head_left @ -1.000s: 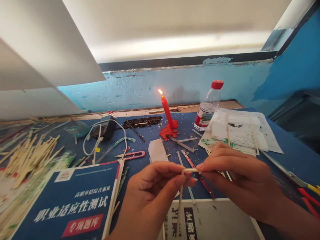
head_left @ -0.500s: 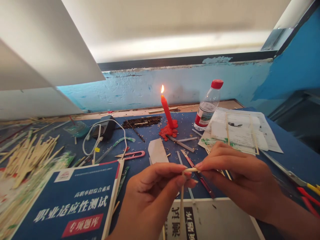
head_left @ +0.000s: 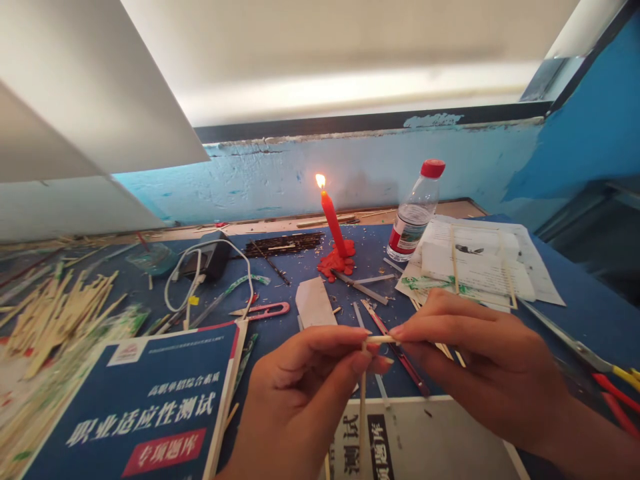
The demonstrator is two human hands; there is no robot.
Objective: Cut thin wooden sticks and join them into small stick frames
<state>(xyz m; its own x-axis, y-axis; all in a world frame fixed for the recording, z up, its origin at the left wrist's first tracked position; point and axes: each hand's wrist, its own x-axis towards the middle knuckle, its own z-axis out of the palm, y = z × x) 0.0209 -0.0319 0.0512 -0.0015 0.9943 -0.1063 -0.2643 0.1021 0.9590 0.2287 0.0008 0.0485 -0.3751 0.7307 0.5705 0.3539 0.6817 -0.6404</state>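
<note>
My left hand [head_left: 295,390] is closed, its thumb and fingers pinching a thin wooden stick [head_left: 363,420] that hangs down toward me. From the right, my right hand [head_left: 483,360] pinches the end of a short pale wooden piece [head_left: 381,339], which lies crosswise between both sets of fingertips. The two pieces meet at my left fingertips; whether they are joined I cannot tell. Beneath the hands lies a grey-covered book [head_left: 440,433]. A dark red craft knife [head_left: 400,357] rests just beyond the fingertips.
A lit red candle [head_left: 333,223] stands in melted wax behind my hands. Nearby are a water bottle [head_left: 415,220], pink thread snips [head_left: 267,310], papers with sticks [head_left: 480,260], scissors [head_left: 583,350] and a blue book [head_left: 150,400]. Loose wooden sticks [head_left: 65,313] lie at left.
The candle flame has leaned to the left and grown brighter. Both hands keep nearly the same place and grip.
</note>
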